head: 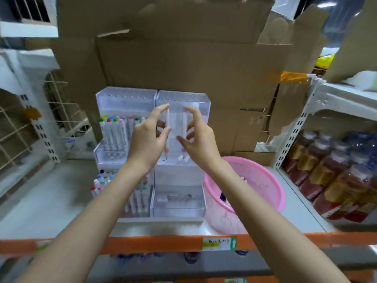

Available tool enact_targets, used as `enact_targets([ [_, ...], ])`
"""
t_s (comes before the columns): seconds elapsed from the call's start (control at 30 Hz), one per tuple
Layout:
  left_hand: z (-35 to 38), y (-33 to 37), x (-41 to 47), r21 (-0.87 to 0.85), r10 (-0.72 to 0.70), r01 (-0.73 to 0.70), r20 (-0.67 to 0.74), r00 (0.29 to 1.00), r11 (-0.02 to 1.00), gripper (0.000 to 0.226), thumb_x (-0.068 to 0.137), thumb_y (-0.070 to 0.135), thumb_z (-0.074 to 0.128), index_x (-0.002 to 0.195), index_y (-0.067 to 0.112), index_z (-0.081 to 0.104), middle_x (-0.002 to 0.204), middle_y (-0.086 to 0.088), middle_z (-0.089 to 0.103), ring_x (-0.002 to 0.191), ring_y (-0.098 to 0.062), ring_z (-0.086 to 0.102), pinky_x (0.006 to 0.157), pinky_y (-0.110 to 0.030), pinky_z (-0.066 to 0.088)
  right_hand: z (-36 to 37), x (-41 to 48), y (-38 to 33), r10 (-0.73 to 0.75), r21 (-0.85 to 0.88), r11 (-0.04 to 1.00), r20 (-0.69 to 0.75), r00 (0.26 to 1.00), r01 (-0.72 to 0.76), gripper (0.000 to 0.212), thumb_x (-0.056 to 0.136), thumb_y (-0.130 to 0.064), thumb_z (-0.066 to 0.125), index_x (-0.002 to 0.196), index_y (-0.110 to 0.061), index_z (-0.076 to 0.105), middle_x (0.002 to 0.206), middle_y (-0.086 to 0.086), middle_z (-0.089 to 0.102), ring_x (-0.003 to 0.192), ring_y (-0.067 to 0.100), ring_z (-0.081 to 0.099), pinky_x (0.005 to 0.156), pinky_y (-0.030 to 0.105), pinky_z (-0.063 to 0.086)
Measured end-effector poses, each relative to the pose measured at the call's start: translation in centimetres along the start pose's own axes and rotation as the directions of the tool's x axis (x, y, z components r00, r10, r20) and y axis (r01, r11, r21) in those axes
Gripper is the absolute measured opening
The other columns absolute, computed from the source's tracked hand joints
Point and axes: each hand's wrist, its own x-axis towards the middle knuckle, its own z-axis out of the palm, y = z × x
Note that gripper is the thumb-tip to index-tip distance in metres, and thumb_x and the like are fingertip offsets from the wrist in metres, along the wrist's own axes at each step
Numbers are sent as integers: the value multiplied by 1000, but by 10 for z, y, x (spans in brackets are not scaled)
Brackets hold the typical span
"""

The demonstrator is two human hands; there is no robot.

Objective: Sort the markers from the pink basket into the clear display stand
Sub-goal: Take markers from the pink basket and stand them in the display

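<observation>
Behind the clear display stand (126, 99), a wall of cardboard boxes (183, 58) fills the rear of the shelf. To the stand's right, past a white upright, I note rows of brown bottles (336, 170). An orange shelf edge (142, 244) runs below the stand's front. The stand is tiered: its left column carries upright capped markers (114, 129), and its right column looks nearly bare. The pink basket (273, 180) sits just beside the stand on the right, with a few items inside that I cannot identify.

Both hands are raised in front of the stand's upper right compartment. The left hand (149, 135) pinches the orange-capped marker (167, 119) between thumb and fingers, forefinger extended upward. The marker's long axis is near vertical, cap up, lower tip pointing down into the compartment. The right hand (197, 135) is half open, thumb and forefinger spread wide and the other fingers curled. The pink-tipped marker (184, 123) stands upright at those fingers, but blur prevents me from telling whether it is gripped or merely touched.

Assessment: the left hand is the nearer to placement. I judge the coming move to be a straight lowering along the marker's axis into the compartment below it.
</observation>
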Motion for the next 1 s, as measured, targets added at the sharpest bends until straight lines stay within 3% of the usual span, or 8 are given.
enact_targets([
  [0.13,-33,-27,8,15,-18,19,-43,999,1000,47,86,11,68,130,19,52,78,3,60,68,-12,59,68,-18,45,34,17,-21,-24,32,999,7,1000,24,67,81,-7,73,136,-23,38,79,-8,47,64,16,60,65,40,55],
  [0.23,-49,-45,18,-9,-15,15,-40,999,1000,45,84,12,70,124,19,52,79,2,62,70,-10,61,67,-17,48,54,29,-31,-28,68,997,-14,1000,29,66,82,-7,73,136,-22,39,76,-9,48,66,14,59,62,27,51],
  [0.33,-58,-60,31,-62,-14,13,-23,1000,998,43,83,9,71,121,19,53,86,4,60,73,-5,61,66,-5,46,69,39,-38,-21,80,997,-35,999,24,64,83,-8,73,136,-20,39,76,-2,50,64,14,56,59,21,46],
  [0.43,-62,-70,41,-116,-20,18,-10,1000,993,43,83,7,71,120,19,53,90,4,58,72,0,59,61,1,40,83,47,-43,-18,68,997,-60,998,22,62,83,-8,72,135,-19,40,78,6,53,64,16,56,59,27,47],
  [0.67,-62,-99,56,-151,21,-17,22,1000,988,40,82,11,73,116,21,55,91,5,60,73,5,57,64,2,42,107,61,-42,3,24,1000,-122,993,0,61,84,-17,73,135,-20,41,80,5,56,69,16,58,61,26,47],
  [0.9,-59,-115,60,-218,54,-40,59,997,975,39,82,12,72,116,22,55,94,5,62,78,4,61,68,-4,49,124,65,-37,-31,-12,999,-171,985,29,57,83,-8,71,132,-19,46,74,4,54,61,19,56,57,32,49],
  [1.0,-60,-119,61,-236,54,-38,64,996,971,39,82,11,72,115,21,55,91,7,62,78,5,61,70,-3,48,128,66,-35,-36,-13,999,-193,980,34,56,84,-10,71,133,-20,46,74,4,54,61,17,55,57,29,49],
])
